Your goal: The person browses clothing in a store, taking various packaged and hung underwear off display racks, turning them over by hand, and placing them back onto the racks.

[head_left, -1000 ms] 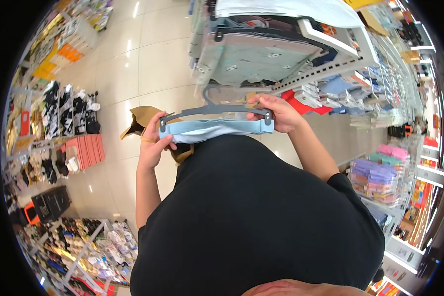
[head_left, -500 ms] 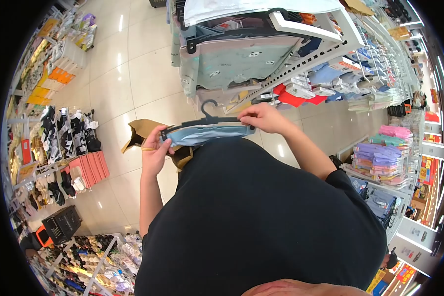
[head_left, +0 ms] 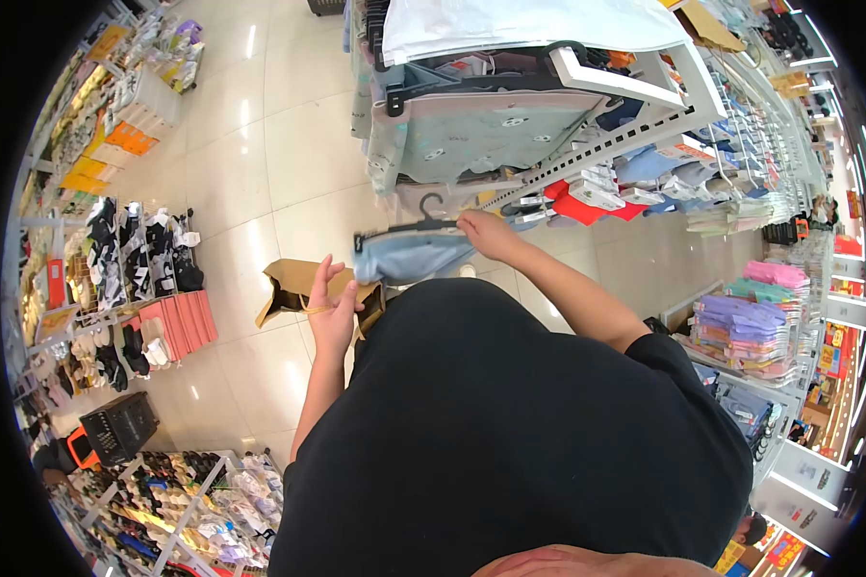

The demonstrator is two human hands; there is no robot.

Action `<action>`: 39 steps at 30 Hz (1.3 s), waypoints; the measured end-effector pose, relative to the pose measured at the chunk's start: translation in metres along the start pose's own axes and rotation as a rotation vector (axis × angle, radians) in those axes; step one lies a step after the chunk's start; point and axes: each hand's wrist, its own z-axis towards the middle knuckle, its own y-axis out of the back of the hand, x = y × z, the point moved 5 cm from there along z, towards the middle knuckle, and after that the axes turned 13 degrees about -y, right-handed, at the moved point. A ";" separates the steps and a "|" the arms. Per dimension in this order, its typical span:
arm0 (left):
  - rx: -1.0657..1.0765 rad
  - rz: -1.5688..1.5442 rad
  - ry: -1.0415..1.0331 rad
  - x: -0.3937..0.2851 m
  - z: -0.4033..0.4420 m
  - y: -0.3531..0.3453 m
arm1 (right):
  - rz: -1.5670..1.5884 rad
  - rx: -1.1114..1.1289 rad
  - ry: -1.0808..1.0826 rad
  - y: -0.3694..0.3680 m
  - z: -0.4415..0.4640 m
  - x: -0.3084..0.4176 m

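My right hand (head_left: pixel 488 237) is closed around the right end of a black clothes hanger (head_left: pixel 409 229), whose hook points away from me. A light-blue garment (head_left: pixel 414 258) hangs from that hanger, somewhat blurred. My left hand (head_left: pixel 334 306) is just left of the garment, fingers spread and apart from the hanger. Beside and behind the left hand is a brown paper bag (head_left: pixel 293 287) with an open top. A thin, pale cord, apparently its handle, crosses the left hand.
Ahead stands a white display rack (head_left: pixel 635 91) with pale green panda-print clothing (head_left: pixel 491 135) on black hangers. Folded purple clothes (head_left: pixel 736 322) are stacked at the right. Socks and pink packs (head_left: pixel 178 325) hang at the left, near a black basket (head_left: pixel 120 428) on the tiled floor (head_left: pixel 231 221).
My left hand has let go of the hanger's left end and spread its fingers. My right hand keeps hold, and the hanger with the garment has turned slightly and shifted right in view.
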 end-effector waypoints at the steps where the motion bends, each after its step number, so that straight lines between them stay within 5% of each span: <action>1: -0.029 0.008 0.023 0.002 0.001 0.004 | 0.009 -0.037 -0.036 -0.007 0.014 -0.016; 15: -0.095 -0.006 0.162 0.028 -0.006 0.026 | -0.070 -0.193 -0.259 -0.024 0.057 -0.088; 18: -0.049 0.015 0.182 0.037 0.000 0.030 | -0.357 -0.349 -0.245 -0.016 0.050 -0.090; 27: -0.020 0.248 0.249 0.095 0.040 0.067 | -0.272 -0.594 0.004 0.001 -0.041 -0.091; 30: 0.095 0.331 0.250 0.139 0.039 0.078 | -0.172 -0.499 -0.064 -0.011 -0.084 -0.109; 35: 0.438 0.620 0.484 0.223 0.001 0.089 | 0.069 0.038 -0.620 -0.104 -0.139 -0.221; 37: 0.661 0.820 0.418 0.245 -0.022 0.089 | -0.018 0.664 -0.953 -0.143 -0.163 -0.264; 39: 0.793 0.947 0.314 0.292 -0.043 0.107 | 0.049 0.532 -0.993 -0.145 -0.199 -0.287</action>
